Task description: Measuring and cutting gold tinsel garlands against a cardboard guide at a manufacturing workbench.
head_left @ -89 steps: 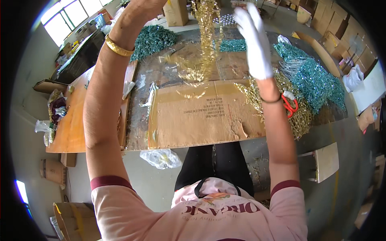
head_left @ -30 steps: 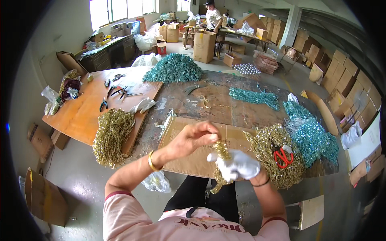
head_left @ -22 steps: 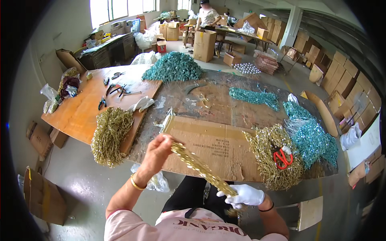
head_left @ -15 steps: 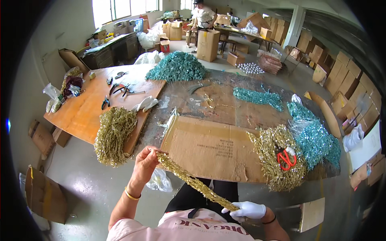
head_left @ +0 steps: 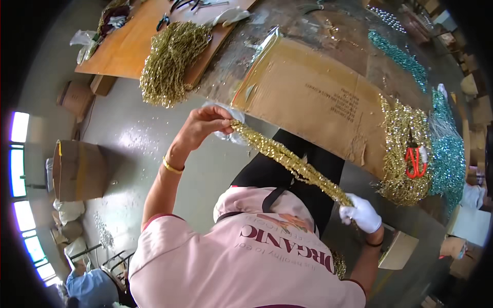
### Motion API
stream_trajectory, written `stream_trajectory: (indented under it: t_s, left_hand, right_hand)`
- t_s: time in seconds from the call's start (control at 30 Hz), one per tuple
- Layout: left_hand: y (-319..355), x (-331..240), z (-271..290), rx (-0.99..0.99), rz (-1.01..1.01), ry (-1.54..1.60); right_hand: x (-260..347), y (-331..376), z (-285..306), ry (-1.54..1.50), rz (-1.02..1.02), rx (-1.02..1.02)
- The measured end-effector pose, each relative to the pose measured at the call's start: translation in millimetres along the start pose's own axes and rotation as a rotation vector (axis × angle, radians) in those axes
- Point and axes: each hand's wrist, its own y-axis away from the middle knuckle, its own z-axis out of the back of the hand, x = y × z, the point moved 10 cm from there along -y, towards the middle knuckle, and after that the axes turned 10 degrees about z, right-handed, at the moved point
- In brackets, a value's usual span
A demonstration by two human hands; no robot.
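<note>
— What do the two hands hold?

— The bare left hand [head_left: 201, 126] pinches one end of a gold tinsel garland [head_left: 292, 163]; the white-gloved right hand [head_left: 362, 213] has its fingers clenched on the other end. The garland is stretched over the person's lap, off the table [head_left: 328, 36].

— And on the table?

— A flat cardboard sheet [head_left: 318, 97] at its near edge, and red scissors [head_left: 415, 160] on a gold tinsel pile [head_left: 398, 128] at the right.

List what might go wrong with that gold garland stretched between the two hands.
1. The gold tinsel garland is pulled taut between the bare left hand and the gloved right hand; a harder pull might snap it or strip strands.
2. The left grip looks like a fingertip pinch at the very end, so it may slip free.
3. It crosses close to the cardboard sheet edge and could snag there.
</note>
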Motion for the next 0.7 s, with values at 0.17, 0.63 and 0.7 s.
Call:
stream_trajectory:
  t_s: [0.17,0.63,0.7]
  left_hand:
    - [-21.2,3.0,-11.0,0.044,-0.006,-0.183]
    - [-62.8,-8.8,-7.3,-0.136,-0.430,-0.865]
    - [-63.4,-3.7,1.3,-0.136,-0.402,-0.851]
  right_hand:
    - [19.2,-7.1,46.3,0.472,0.106,-0.300]
    - [68.1,-34.3,82.8,1.488,0.678,-0.713]
    - [69.3,-40.8,77.3,1.546,0.771,-0.714]
